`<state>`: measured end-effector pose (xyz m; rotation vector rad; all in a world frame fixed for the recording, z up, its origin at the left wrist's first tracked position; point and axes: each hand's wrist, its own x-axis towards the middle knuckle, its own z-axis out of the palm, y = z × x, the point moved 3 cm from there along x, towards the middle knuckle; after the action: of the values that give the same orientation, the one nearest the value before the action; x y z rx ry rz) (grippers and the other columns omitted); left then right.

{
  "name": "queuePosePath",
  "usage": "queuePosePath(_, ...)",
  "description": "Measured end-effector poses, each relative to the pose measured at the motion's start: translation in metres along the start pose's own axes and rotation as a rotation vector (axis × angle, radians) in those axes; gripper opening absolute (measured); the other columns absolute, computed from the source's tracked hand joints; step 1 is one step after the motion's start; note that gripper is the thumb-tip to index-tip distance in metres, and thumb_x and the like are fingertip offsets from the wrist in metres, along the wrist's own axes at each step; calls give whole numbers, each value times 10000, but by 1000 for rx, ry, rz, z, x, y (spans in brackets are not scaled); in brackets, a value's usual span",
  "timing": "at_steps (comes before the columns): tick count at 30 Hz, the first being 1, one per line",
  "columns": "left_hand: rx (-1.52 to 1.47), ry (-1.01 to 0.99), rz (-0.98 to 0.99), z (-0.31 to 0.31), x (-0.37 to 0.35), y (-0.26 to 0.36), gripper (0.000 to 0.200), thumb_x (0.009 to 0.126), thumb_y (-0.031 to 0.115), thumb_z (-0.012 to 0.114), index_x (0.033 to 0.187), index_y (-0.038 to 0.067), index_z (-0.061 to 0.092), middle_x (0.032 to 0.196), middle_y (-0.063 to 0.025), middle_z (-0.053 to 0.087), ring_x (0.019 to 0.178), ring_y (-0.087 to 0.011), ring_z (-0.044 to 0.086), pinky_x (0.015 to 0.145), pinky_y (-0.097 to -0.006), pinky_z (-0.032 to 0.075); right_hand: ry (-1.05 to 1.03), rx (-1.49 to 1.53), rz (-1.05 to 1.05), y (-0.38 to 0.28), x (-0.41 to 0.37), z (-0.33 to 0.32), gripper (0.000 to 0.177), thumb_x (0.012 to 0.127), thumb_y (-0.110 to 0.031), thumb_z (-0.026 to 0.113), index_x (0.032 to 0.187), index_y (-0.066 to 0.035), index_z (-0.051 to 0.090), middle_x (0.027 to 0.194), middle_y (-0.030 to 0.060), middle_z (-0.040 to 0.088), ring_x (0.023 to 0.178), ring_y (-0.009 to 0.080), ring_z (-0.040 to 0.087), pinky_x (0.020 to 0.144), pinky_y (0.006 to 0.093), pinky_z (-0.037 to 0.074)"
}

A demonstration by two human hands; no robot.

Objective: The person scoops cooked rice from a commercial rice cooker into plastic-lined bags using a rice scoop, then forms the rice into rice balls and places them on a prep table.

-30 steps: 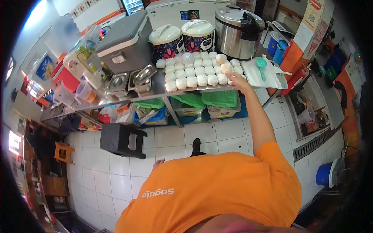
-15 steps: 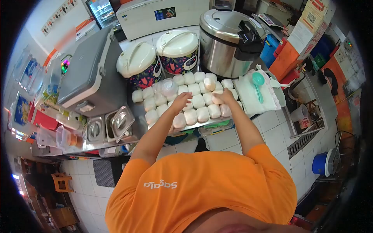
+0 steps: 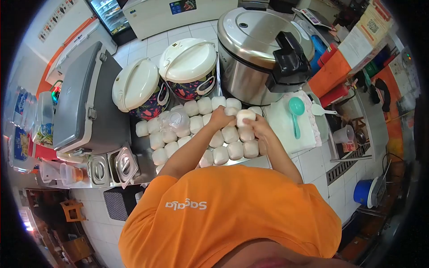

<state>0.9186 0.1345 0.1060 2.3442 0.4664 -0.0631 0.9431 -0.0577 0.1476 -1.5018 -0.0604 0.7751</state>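
Across the table [image 3: 144, 154]: white bundles [image 3: 220, 155], close-set, apparently to save room. Raised bundle [image 3: 246, 118]: sits in the right hand [image 3: 262, 128]'s closed grip, likely for control. Left hand [image 3: 219, 118]: beside it, grip unclear.

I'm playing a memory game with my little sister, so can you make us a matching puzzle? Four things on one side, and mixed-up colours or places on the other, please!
Things:
1. Teal spoon
2. Flowery pots
3. Shirt
4. Cool box

Colours and places:
A. Dark grey, with a handle or latch on its side
B. Side by side, with white lids
C. On a white sheet
D. Orange, with white letters

Right pairs: 1-C, 2-B, 3-D, 4-A
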Motion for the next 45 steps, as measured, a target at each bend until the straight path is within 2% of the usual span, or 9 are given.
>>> queuePosePath(7, -1046, -84, -226, -6, -35, -11, 659, 669, 134, 762, 1198, 25, 384, 948, -149, 573, 798, -196, 598, 654, -308, 520, -180, 238, 75, 9, 33, 13, 446, 834, -148, 655, 1202, 43, 490, 1158, 135, 573, 1026, 220, 588, 920, 347, 465)
queuePosePath(14, -1102, -48, -28, -92, -99, -21, 618, 750, 134, 716, 1267, 55, 386, 1107, -146, 551, 977, -216, 560, 858, -344, 459, -567, 504, 30, 2, 10, 82, 739, 732, -428, 713, 1291, -41, 424, 1263, 106, 503, 1166, 277, 492, 987, 461, 394)
queuePosePath(16, -400, 350, 436, -165, -141, -2, 628, 742, 163, 724, 1275, 55, 410, 1180, -177, 533, 1059, -295, 540, 920, -384, 427, -574, 598, 93, -12, 2, 91, 787, 705, -496, 714, 1300, -72, 424, 1283, 101, 483, 1179, 284, 475, 968, 484, 397)
queuePosePath(18, 178, 595, 490, -259, -184, 0, 620, 713, 184, 737, 1255, 56, 464, 1251, -203, 489, 1152, -370, 473, 962, -430, 387, -688, 742, 131, -18, -3, 108, 818, 671, -577, 702, 1306, -140, 428, 1308, 89, 456, 1180, 288, 455, 913, 490, 407)
queuePosePath(22, 607, 967, 155, -401, -245, -96, 546, 693, 398, 734, 1150, 130, 599, 1354, -149, 430, 1273, -329, 371, 1033, -476, 271, -777, 922, 93, -13, 0, 146, 781, 674, -605, 687, 1286, -184, 446, 1323, 101, 436, 1176, 381, 421, 861, 508, 414)
queuePosePath(25, 904, 832, 225, -448, -262, -147, 455, 731, 439, 690, 1087, 162, 635, 1357, -103, 442, 1297, -302, 354, 1047, -497, 233, -785, 968, 62, -32, -21, 197, 745, 702, -600, 660, 1294, -204, 443, 1355, 106, 398, 1205, 406, 383, 802, 528, 466)
queuePosePath(34, 861, 932, 684, -513, -278, -154, 284, 759, 367, 699, 987, 208, 639, 1327, -28, 489, 1278, -254, 403, 1059, -510, 205, -909, 927, -146, -87, -45, 370, 718, 742, -603, 609, 1310, -203, 427, 1367, 135, 389, 1210, 416, 392, 730, 509, 520)
queuePosePath(39, 892, 1316, 747, -629, -312, -135, 251, 771, 198, 707, 999, 143, 618, 1162, -56, 603, 1143, -257, 515, 998, -403, 319, -957, 734, -125, -151, -34, 446, 767, 747, -622, 582, 1332, -162, 398, 1383, 150, 359, 1205, 432, 398, 705, 529, 530)
queuePosePath(45, 9, 1361, 717, -728, -345, -173, 126, 914, 56, 531, 983, 76, 635, 1163, -86, 580, 933, -124, 564, 810, -221, 437, -1082, 43, -175, -234, 14, 580, 684, 772, -490, 614, 1278, -66, 437, 1205, 172, 537, 1023, 334, 585, 684, 474, 545)
